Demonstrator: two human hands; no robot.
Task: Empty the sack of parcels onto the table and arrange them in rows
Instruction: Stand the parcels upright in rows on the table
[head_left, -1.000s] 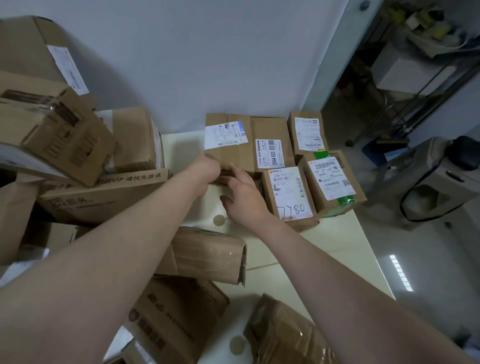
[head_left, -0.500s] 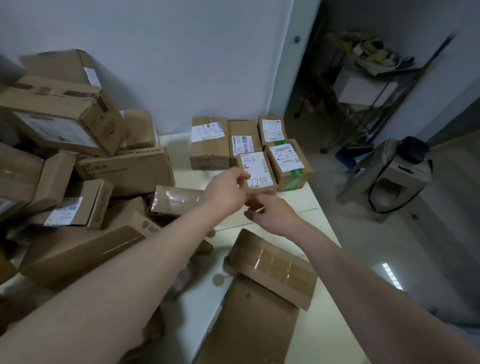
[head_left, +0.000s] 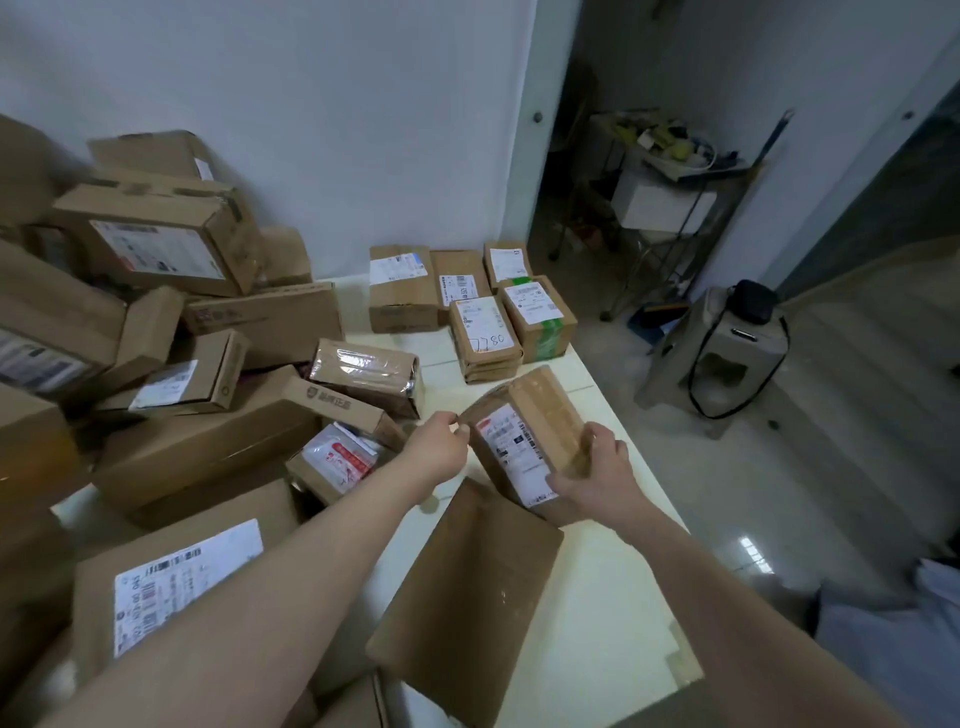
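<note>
Cardboard box (head_left: 524, 441) was mid-frame, left hand (head_left: 439, 449) pinching its corner, right hand (head_left: 597, 467) gripping its side. Five boxes (head_left: 467, 296) stood in rows above it; the big pile (head_left: 208, 364) at left was not sorted.

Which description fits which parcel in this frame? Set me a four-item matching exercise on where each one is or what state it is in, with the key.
Parcels:
1. 7780 parcel
2. green-taped parcel
3. film-wrapped parcel
4. tilted parcel

Descriptions:
a. gripped between the left hand and the right hand
b. far end of the nearer arranged row, at the right edge of the table
c. lying loose against the jumbled pile
d. in the nearer arranged row, one place in from the table's right edge

Pairs: 1-d, 2-b, 3-c, 4-a
</note>
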